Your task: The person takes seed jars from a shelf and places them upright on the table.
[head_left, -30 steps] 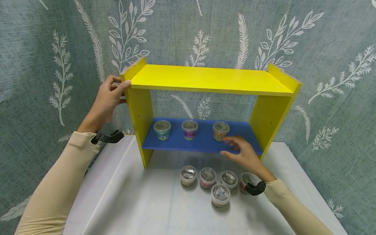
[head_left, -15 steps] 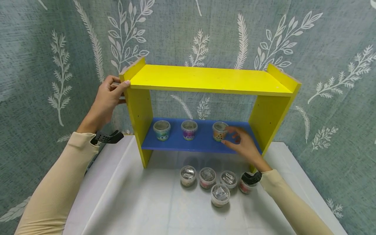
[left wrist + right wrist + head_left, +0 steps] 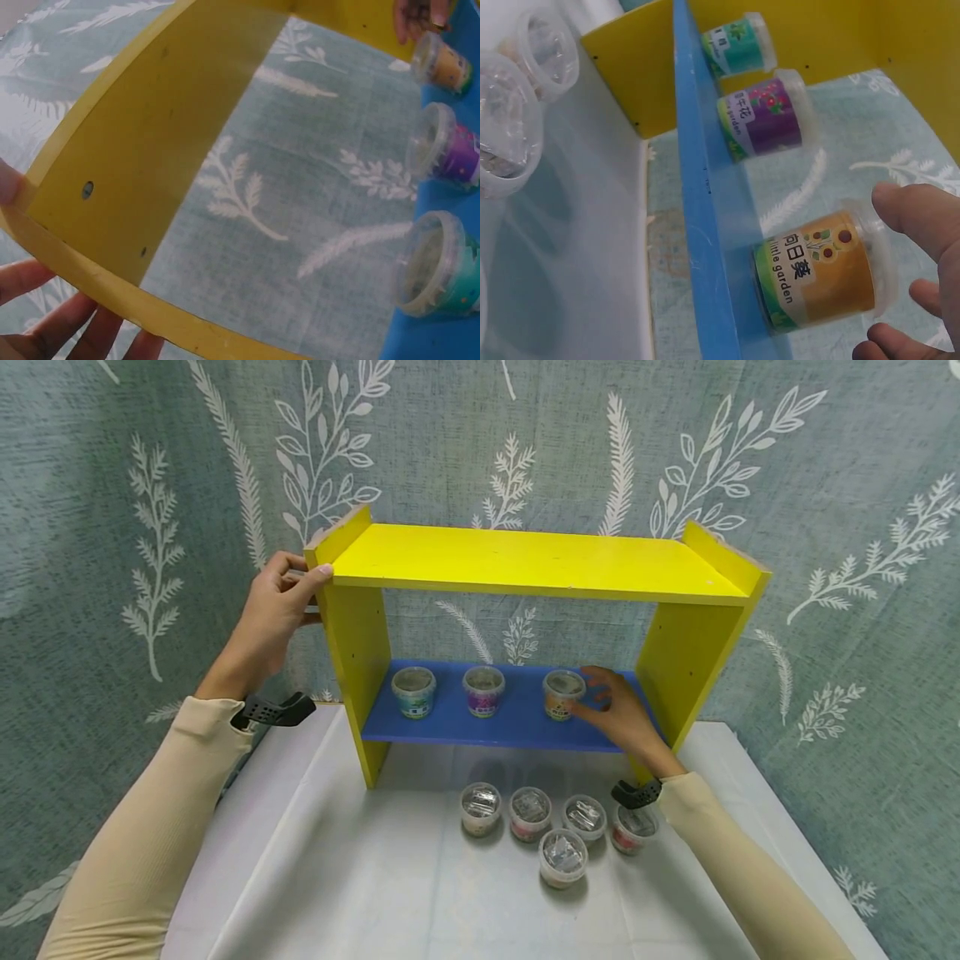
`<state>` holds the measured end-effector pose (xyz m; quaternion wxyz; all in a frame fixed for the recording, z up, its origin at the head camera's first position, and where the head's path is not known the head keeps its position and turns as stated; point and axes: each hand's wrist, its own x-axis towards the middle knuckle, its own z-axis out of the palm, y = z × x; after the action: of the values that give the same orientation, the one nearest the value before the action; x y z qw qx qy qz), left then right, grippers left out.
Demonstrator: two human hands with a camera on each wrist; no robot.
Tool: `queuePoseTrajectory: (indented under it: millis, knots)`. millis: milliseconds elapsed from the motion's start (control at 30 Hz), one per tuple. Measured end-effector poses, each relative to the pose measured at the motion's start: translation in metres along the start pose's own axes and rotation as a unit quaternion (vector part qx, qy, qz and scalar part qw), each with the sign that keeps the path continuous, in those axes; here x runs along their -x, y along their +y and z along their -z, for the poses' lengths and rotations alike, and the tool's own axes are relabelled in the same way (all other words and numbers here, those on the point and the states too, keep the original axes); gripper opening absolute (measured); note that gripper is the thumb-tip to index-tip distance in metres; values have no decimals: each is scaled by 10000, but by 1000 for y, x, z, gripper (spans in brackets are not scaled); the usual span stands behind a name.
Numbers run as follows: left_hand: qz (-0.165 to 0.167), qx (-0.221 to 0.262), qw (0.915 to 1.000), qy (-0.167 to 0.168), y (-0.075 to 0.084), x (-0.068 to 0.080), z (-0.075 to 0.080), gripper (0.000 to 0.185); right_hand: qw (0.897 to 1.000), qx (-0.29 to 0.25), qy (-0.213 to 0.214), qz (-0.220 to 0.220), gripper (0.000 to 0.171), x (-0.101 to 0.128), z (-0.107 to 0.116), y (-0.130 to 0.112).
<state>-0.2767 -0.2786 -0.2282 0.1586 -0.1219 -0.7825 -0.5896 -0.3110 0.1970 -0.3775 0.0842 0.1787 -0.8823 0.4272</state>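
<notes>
Against leaf-print cloth, my left hand [image 3: 273, 610] still grips the yellow wooden shelf's [image 3: 525, 564] corner, while my right hand [image 3: 618, 718] has moved up w/ fingers curling round, not yet gripping, the orange-label clear plastic tub [image 3: 562, 693] on the blue lower board [image 3: 517, 722].

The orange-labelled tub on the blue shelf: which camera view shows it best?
The right wrist view: the orange-labelled tub fills it, label readable, right hand beside it. The head view shows it small. The left wrist view shows it far away at the picture's top edge.
</notes>
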Motion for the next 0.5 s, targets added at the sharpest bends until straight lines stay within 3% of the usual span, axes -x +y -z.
queuePoseTrajectory:
  millis: [267, 500]
  knots:
    - [23, 75, 10000, -19, 1, 1, 0, 32, 9993, -35, -239, -276, 79, -9, -2, 3]
    - [-8, 61, 10000, 2, 2, 2, -1, 33, 9960, -410, -469, -643, 83, -15, -5, 5]
